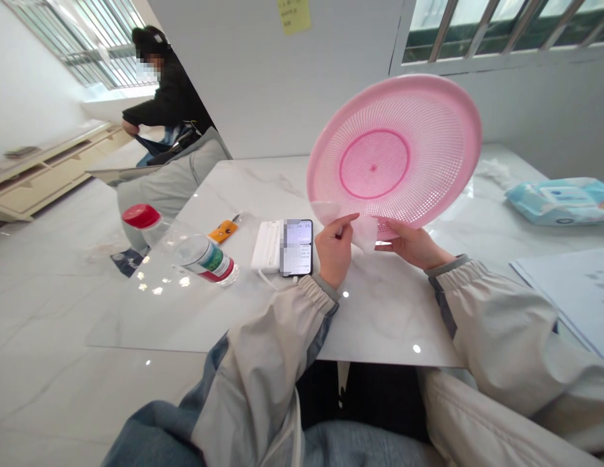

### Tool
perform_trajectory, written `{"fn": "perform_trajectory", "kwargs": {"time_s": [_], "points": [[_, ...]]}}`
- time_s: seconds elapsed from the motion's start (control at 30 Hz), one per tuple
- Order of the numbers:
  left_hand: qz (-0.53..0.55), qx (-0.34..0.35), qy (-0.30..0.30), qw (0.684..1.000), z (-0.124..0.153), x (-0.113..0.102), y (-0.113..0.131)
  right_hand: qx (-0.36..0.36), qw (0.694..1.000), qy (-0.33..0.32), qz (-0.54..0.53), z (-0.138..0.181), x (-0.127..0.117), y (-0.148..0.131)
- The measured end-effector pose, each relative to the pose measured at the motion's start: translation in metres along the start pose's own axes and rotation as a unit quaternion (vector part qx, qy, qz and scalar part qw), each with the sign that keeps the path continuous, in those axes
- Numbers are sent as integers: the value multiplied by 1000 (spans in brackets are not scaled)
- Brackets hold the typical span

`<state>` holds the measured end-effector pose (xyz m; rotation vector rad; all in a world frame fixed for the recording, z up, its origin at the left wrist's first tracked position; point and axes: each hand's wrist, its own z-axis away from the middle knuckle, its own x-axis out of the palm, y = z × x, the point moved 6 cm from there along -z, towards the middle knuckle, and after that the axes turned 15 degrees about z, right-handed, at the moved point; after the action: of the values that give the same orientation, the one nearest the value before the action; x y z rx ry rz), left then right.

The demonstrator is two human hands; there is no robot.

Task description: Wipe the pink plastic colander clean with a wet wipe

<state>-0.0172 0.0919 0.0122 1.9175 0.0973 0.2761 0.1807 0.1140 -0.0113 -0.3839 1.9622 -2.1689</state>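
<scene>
A round pink plastic colander [374, 168], with a fine mesh wall and a solid rim, is tilted up above the table, its inside facing me. My right hand [416, 246] grips the lower rim, thumb on the inner side and fingers beneath. A thin white wipe [364, 233] lies over the near rim, partly draped down. My left hand [335, 250] is closed on that wipe at the rim, its index finger stretched along it. Part of the rim is hidden behind the wipe and fingers.
Left of my hands lie a lit phone [299, 250], a white power bank [266, 246], an orange key holder [222, 231] and a red-capped clear bottle [204, 259]. A blue wipes pack [562, 201] and paper sheets [574, 285] are at right. Another person [168, 97] sits beyond the partition.
</scene>
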Motion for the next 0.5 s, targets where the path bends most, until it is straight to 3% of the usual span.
{"fn": "perform_trajectory", "kwargs": {"time_s": [0.5], "points": [[-26, -5, -18, 999, -1, 2, 0, 89, 994, -56, -6, 5, -2, 3]]}}
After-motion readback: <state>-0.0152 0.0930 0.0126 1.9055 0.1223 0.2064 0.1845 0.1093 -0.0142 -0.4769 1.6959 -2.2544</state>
